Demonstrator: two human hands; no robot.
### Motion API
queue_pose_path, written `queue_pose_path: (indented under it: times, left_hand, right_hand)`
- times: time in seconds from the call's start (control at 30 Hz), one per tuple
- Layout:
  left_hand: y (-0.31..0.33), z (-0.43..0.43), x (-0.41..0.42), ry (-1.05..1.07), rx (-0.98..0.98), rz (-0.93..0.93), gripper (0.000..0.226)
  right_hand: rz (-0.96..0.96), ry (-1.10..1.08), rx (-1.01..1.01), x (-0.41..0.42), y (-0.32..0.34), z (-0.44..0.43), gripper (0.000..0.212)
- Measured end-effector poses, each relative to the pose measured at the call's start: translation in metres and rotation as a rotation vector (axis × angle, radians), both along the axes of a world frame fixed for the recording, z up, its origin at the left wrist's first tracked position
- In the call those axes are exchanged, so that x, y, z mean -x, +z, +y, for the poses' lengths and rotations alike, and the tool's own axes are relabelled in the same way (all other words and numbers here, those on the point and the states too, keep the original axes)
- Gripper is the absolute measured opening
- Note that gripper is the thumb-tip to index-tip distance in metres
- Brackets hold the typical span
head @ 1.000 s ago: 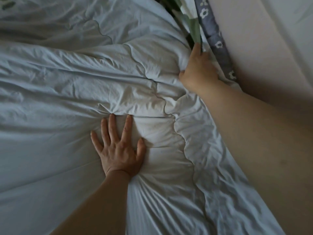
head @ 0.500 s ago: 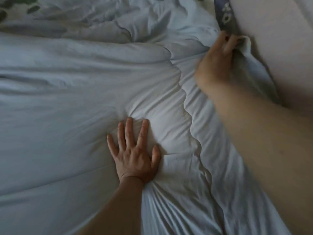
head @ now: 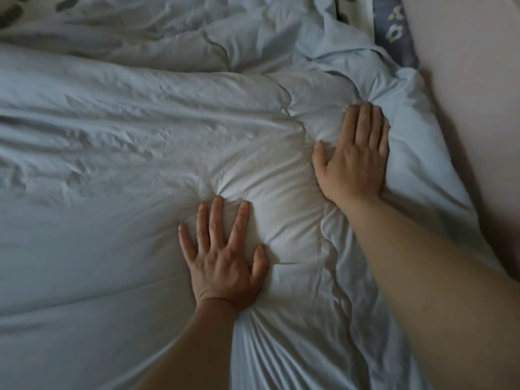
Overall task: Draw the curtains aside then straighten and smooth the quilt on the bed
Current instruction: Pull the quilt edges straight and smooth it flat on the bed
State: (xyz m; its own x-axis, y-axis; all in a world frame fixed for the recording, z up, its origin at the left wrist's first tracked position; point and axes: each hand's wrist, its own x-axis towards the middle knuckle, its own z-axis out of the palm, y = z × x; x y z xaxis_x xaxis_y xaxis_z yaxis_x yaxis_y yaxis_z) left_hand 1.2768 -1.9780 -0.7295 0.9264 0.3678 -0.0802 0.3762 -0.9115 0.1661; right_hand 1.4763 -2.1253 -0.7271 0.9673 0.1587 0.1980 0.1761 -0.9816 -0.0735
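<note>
A pale blue quilt [head: 118, 153] covers nearly the whole view, creased in long folds and puffed up in the middle. My left hand [head: 222, 257] lies flat on it with fingers spread, pressing a dent into the padding. My right hand [head: 354, 161] presses palm-down with straight fingers near the quilt's right edge, close to the wall. A bunched fold of the quilt rises just beyond the right hand's fingertips. No curtains are in view.
A plain pinkish wall [head: 472, 80] runs along the bed's right side. A blue strip of floral-patterned fabric [head: 394, 29] shows at the top right between quilt and wall. Leaf-patterned bedding [head: 17, 12] peeks out at the top left.
My right hand has let go of the quilt's edge by the wall and come down flat on the quilt. The left hand has stayed pressed flat.
</note>
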Motion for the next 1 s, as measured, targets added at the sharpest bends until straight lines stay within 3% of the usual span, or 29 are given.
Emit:
queue_pose_path:
  times: [0.47, 0.6, 0.7, 1.0]
  left_hand:
    - [0.003, -0.001, 0.0, -0.02, -0.003, -0.002, 0.078]
    - [0.009, 0.034, -0.054, -0.018, -0.004, -0.084, 0.08]
    - [0.009, 0.055, -0.115, 0.095, -0.018, -0.009, 0.077]
    - [-0.004, 0.057, -0.124, 0.104, -0.016, -0.038, 0.077]
  right_hand:
    - [-0.049, -0.024, -0.065, -0.007, -0.007, 0.004, 0.076]
    - [-0.053, -0.009, -0.064, -0.009, -0.007, 0.005, 0.075]
    - [-0.042, -0.013, -0.058, -0.014, -0.01, 0.006, 0.076]
    - [-0.037, -0.015, -0.027, -0.015, -0.008, 0.007, 0.076]
